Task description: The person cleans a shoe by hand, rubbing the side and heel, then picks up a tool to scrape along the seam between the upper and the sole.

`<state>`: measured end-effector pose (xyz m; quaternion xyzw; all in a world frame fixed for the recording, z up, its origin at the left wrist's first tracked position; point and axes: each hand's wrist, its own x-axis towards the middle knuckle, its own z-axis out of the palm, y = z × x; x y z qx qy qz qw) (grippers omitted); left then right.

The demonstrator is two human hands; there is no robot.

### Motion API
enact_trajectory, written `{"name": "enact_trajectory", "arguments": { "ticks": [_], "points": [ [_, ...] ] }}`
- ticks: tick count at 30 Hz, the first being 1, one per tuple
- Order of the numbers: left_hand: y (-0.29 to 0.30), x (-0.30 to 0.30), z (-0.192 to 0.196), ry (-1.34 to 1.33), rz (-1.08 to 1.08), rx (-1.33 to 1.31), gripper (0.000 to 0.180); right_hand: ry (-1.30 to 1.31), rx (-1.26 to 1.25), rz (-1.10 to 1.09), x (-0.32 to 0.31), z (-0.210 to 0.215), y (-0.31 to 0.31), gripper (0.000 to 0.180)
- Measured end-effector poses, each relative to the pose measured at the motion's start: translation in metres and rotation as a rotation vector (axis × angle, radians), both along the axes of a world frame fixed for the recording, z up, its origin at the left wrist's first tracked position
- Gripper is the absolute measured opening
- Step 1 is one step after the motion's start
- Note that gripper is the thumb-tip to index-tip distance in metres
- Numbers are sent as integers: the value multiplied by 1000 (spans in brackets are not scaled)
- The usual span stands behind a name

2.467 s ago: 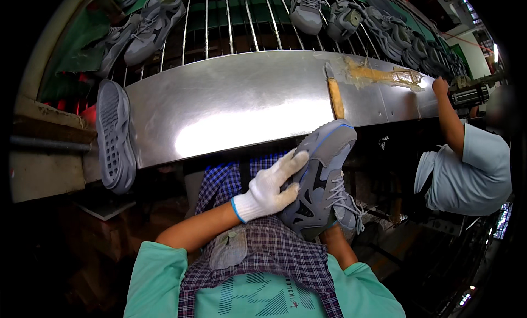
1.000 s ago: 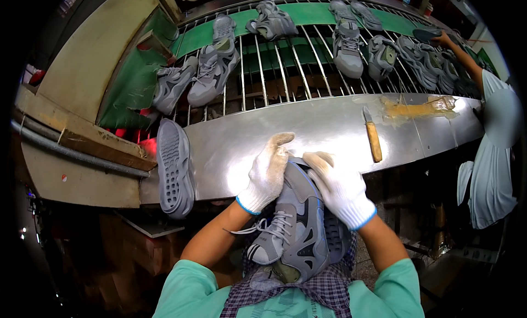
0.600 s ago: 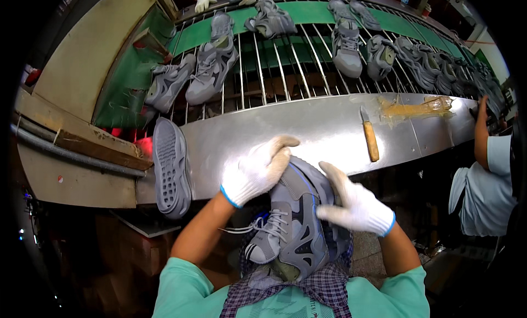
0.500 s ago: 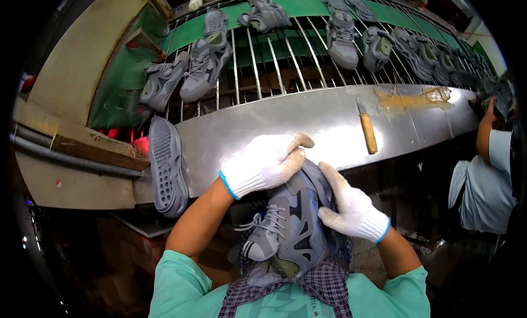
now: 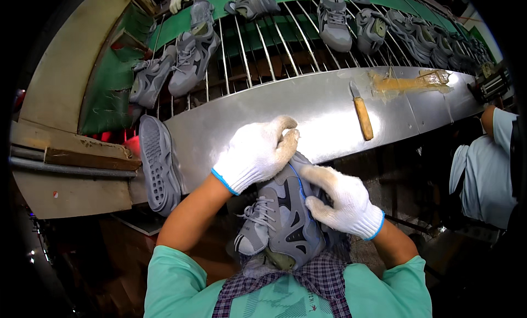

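Leaning against the checked apron (image 5: 324,271), the gray shoe (image 5: 285,208) is between two gloved hands. The left hand (image 5: 258,153) curls its fingertips close; I cannot tell if it pinches anything. The right hand (image 5: 346,201) lies half open on its side. It looks light, bendy on top, firmer below, so hold the firm edge.

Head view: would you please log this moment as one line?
left hand: at far end of gray shoe; right hand: on shoe's right side; knife: on metal counter; gray sole: counter's left end
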<state>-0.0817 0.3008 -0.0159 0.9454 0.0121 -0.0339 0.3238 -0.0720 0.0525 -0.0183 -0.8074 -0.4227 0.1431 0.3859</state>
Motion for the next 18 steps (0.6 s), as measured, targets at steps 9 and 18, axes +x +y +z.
{"name": "enact_trajectory", "arguments": {
  "ticks": [9, 18],
  "points": [
    [-4, -11, -18, -176, 84, -90, 36, -115, -40, 14, -30, -2, -3, 41],
    [3, -45, -94, -138, 671, -1364, 61, 363, 157, -153, 0, -24, 22, 65]
  ]
}}
